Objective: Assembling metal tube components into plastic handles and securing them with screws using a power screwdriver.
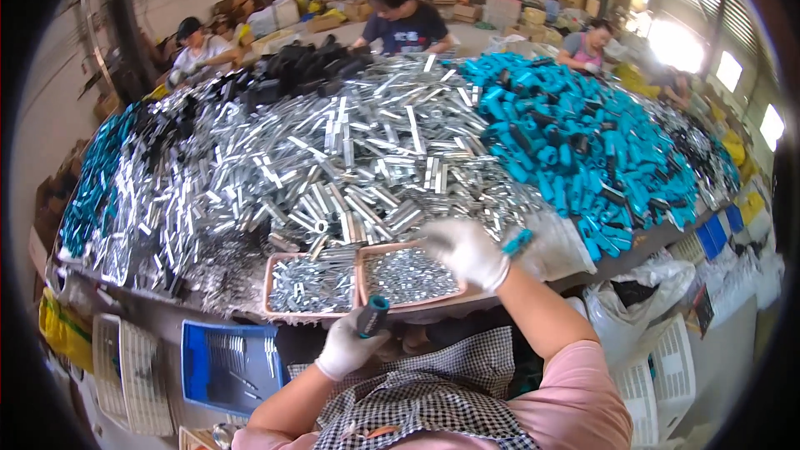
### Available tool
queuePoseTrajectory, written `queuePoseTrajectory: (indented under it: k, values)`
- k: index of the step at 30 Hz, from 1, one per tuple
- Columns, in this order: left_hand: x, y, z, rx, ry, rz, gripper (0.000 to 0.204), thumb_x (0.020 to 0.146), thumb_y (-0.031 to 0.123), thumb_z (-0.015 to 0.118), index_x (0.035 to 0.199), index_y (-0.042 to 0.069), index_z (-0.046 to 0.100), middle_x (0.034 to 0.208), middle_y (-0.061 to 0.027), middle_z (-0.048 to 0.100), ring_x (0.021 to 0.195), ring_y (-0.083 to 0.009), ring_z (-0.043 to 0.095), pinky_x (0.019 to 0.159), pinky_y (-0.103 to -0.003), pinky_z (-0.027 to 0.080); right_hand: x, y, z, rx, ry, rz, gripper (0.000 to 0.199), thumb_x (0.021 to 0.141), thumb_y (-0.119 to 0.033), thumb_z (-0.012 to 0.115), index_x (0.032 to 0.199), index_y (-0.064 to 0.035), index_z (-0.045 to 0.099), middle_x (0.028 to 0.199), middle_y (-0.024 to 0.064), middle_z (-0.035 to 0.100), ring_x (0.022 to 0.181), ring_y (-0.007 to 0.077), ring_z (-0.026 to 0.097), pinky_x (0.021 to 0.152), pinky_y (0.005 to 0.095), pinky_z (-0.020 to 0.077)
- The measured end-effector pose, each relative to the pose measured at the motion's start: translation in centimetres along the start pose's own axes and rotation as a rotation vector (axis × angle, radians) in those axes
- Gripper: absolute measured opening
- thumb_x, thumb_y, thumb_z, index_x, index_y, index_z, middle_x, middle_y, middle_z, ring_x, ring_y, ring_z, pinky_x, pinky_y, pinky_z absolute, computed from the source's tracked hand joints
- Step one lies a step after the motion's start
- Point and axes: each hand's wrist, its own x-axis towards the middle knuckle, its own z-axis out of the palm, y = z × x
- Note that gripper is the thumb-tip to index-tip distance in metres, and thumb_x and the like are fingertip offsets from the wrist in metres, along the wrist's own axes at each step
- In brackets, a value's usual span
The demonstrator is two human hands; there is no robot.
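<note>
My left hand [346, 344], in a white glove, is closed around a short teal and black handle piece [372, 315] near my lap. My right hand [463, 252], also gloved, reaches over the right pink tray [457, 287] filled with small silver metal parts, fingers curled down toward them. Whether it grips anything I cannot tell. A second pink tray [268, 279] of shiny metal pieces lies beside it on the left. Beyond the trays rises a big heap of silver metal tubes [350, 158].
A large pile of teal grips [575, 142] covers the table's right side, black grips [308, 62] at the back. A blue crate [197, 367] and white baskets [125, 375] stand at lower left, white bags [633, 300] at right. Three people work across the table.
</note>
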Motion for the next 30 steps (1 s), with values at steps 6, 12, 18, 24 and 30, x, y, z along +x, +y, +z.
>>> queuePoseTrajectory:
  k: [6, 12, 18, 24, 30]
  values:
    - [0.6, 0.0, 1.4, 0.700, -0.191, 0.287, 0.037, 0.074, 0.036, 0.080, 0.095, 0.009, 0.066, 0.076, -0.0149, 0.068, 0.072, -0.0337, 0.069, 0.064, -0.043, 0.054, -8.2, -0.9, 2.9, -0.162, -0.168, -0.312, 0.020, 0.084, -0.025, 0.068, 0.098, -0.0108, 0.069, 0.076, 0.0092, 0.062, 0.073, 0.0294, 0.065, 0.063, 0.0414, 0.0519]
    - [1.8, 1.0, 4.7, 0.653, -0.238, 0.402, 0.038, 0.074, 0.035, 0.081, 0.095, 0.007, 0.065, 0.074, -0.0147, 0.067, 0.070, -0.0347, 0.068, 0.063, -0.043, 0.054, -10.2, -0.2, -0.3, -0.208, -0.005, -0.332, 0.022, 0.079, -0.020, 0.072, 0.100, -0.0131, 0.071, 0.074, 0.0056, 0.061, 0.070, 0.0272, 0.064, 0.060, 0.0400, 0.0512]
    - [3.4, 2.3, 5.9, 0.621, -0.196, 0.415, 0.034, 0.071, 0.023, 0.082, 0.095, 0.005, 0.066, 0.079, -0.0170, 0.068, 0.072, -0.0356, 0.069, 0.064, -0.043, 0.055, -10.3, 1.0, -1.5, -0.100, -0.098, -0.309, 0.012, 0.080, -0.018, 0.068, 0.089, -0.0103, 0.068, 0.077, 0.0081, 0.062, 0.071, 0.0304, 0.064, 0.063, 0.0416, 0.0516]
    - [5.2, 2.7, 7.6, 0.543, -0.332, 0.416, 0.041, 0.072, 0.033, 0.084, 0.100, 0.006, 0.069, 0.084, -0.0167, 0.071, 0.079, -0.0346, 0.070, 0.072, -0.041, 0.056, -11.3, 3.3, -1.0, -0.168, -0.171, -0.233, 0.052, 0.085, -0.022, 0.067, 0.130, -0.0029, 0.050, 0.094, 0.0150, 0.065, 0.081, 0.0340, 0.065, 0.072, 0.0439, 0.0543]
    - [6.1, 3.0, 8.9, 0.497, -0.343, 0.216, 0.040, 0.076, 0.032, 0.082, 0.101, 0.004, 0.069, 0.084, -0.0181, 0.070, 0.076, -0.0356, 0.070, 0.069, -0.043, 0.056, -9.8, 7.4, -7.8, -0.030, -0.216, -0.369, 0.089, 0.072, -0.028, 0.082, 0.143, 0.0025, 0.039, 0.114, 0.0276, 0.060, 0.103, 0.0434, 0.061, 0.092, 0.0457, 0.0520]
